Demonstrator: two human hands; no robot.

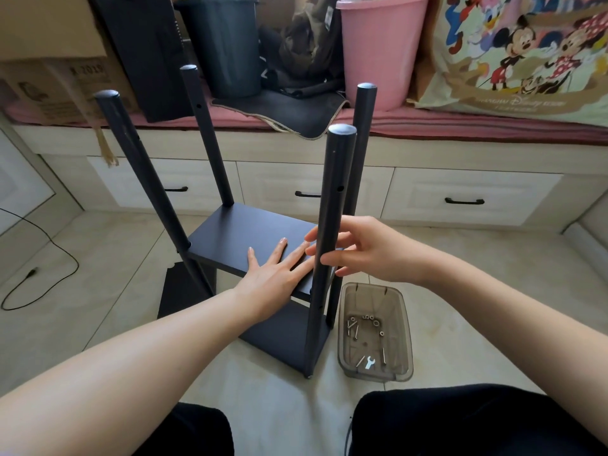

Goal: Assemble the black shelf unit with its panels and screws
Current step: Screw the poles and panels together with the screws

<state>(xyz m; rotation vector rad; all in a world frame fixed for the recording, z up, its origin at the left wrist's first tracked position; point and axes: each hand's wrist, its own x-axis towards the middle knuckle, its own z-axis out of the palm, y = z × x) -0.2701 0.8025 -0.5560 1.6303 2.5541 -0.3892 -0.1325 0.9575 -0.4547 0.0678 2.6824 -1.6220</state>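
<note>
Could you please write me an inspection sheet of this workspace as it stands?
Surface: pale tiled floor.
Job's things: black shelf unit, four posts upright, upper panel and lower panel fitted; clear tray holding screws and small wrench.
Clutter: nothing seen on the floor.
Grippers: left hand flat on upper panel; right hand open beside near post.
Cables: black cable on floor.
Surroundings: drawer bench, pink bucket, grey bin.
</note>
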